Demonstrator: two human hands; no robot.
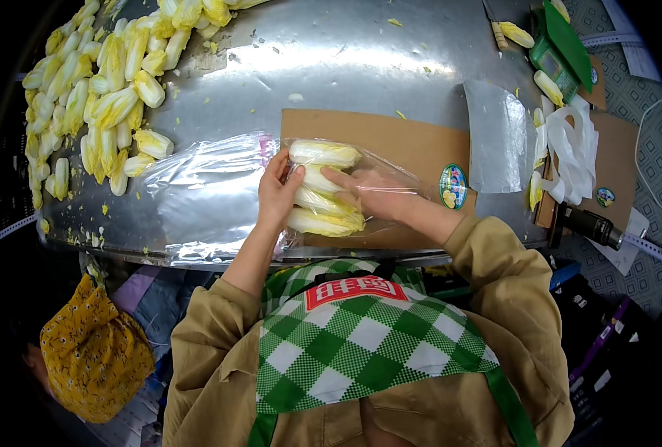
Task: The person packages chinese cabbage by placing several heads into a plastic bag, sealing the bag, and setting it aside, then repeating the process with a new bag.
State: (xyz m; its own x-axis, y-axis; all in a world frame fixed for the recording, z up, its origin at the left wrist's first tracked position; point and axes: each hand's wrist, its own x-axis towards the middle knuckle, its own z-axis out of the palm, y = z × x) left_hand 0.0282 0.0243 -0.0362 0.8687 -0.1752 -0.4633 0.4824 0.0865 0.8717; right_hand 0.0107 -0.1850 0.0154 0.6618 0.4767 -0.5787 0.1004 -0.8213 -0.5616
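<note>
Several small yellow-white napa cabbages (322, 220) lie stacked side by side within a clear plastic bag (389, 167), over a brown cardboard sheet (409, 134). At their left ends, my left hand (278, 193) grips the bag's edge, its thumb against a cabbage. My right hand (370, 190) reaches into the bag from the right, fingers pressed on the middle cabbages; part of those fingers is hidden. An oval sticker (452, 186) shows at the cardboard's right. More clear plastic bags (202, 195) lie flat on the metal table (331, 67) left of my left hand.
A heap of cabbages (113, 56) covers the table's upper left. At the right are a grey sheet (495, 139), a knife (498, 34), a green scale (557, 56), white plastic bags (574, 151) and a black cylindrical device (590, 226). A person in a yellow floral cap (99, 352) is lower left.
</note>
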